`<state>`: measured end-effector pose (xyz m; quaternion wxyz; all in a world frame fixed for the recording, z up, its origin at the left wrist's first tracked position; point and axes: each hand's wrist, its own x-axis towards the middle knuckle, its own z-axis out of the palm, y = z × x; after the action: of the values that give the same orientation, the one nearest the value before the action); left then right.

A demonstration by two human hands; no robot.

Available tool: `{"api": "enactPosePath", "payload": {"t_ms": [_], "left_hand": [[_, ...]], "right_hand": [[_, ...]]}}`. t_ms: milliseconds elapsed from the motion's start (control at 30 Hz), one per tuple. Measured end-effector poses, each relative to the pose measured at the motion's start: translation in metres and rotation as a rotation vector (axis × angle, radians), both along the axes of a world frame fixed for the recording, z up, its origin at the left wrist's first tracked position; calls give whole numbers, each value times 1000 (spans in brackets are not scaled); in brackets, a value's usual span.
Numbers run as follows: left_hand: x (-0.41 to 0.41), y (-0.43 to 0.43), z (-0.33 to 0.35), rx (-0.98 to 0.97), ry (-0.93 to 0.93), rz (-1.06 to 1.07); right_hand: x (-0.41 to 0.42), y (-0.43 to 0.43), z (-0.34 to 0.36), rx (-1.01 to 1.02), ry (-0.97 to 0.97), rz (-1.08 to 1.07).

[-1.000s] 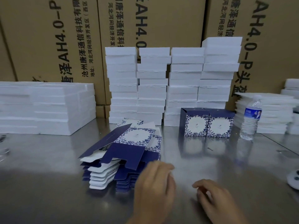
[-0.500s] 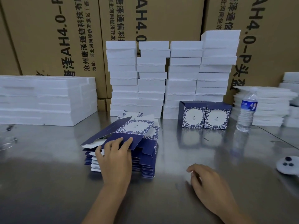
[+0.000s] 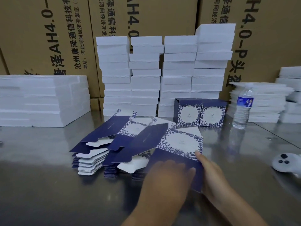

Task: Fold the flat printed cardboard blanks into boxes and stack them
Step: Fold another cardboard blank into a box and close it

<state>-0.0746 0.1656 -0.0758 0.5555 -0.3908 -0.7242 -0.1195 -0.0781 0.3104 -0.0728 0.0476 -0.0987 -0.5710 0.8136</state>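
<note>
A flat blank (image 3: 177, 142), navy with a white floral panel, is lifted off the pile and held over the steel table. My left hand (image 3: 169, 178) is blurred and holds its near navy flap from the front. My right hand (image 3: 210, 175) grips the blank's right edge, thumb on the printed face. The pile of flat blanks (image 3: 97, 154) lies to the left on the table. Two folded navy boxes (image 3: 200, 113) stand side by side at the back.
Tall stacks of white foam blocks (image 3: 146, 75) line the back, with lower foam stacks (image 3: 40, 100) on the left and foam sheets (image 3: 263, 103) on the right. A water bottle (image 3: 243, 108) stands at right. A white controller (image 3: 284, 162) lies near the right edge. Brown cartons form the rear wall.
My left hand left the pile with the top blank and carried it to the right. My right hand rose from the table and took the blank's right edge.
</note>
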Motion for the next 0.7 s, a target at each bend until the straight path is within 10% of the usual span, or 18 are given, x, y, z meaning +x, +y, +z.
{"api": "enactPosePath", "payload": {"t_ms": [133,367,700], "left_hand": [[0,-13,1,105,-261,-196],[-43,-60,17,989,-981,-101],[-61,-75,-3,787,-1153,-13]], "right_hand": [[3,20,-5,134,12,-61],[3,34,-5,214,79,-71],[10,43,-8,114,110,10]]}}
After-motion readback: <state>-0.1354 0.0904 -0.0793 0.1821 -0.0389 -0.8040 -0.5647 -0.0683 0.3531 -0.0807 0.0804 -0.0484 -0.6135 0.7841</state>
